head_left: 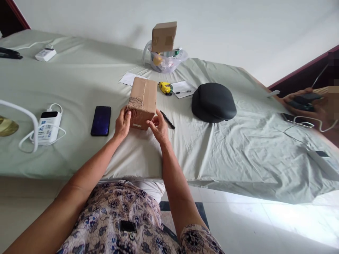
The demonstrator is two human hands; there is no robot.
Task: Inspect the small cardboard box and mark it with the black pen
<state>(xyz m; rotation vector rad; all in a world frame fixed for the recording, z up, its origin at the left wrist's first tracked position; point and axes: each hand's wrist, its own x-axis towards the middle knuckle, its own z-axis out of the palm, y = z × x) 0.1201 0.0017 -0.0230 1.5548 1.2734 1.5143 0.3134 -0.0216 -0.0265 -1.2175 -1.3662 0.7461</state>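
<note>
A small brown cardboard box (144, 93) with a taped seam and dark scribbles on top stands on the cloth in front of me. My left hand (123, 123) grips its near left edge, thumb on the front face and the other fingers mostly hidden along the side. On the near right edge, my right hand (159, 127) holds the box between thumb and bent fingers. A black pen (167, 120) lies just beyond the right hand. To the left of the box rests a dark phone (101, 121). A yellow tape measure (165, 87) sits behind the box, at its right.
A green cloth covers the table (71, 84). A clear basket (169, 65) with a second cardboard box (164, 37) on top stands by the wall. A black case (214, 102), papers (182, 88) and a corded power bank (49, 127) lie around. Another person's hand (304, 100) is at right.
</note>
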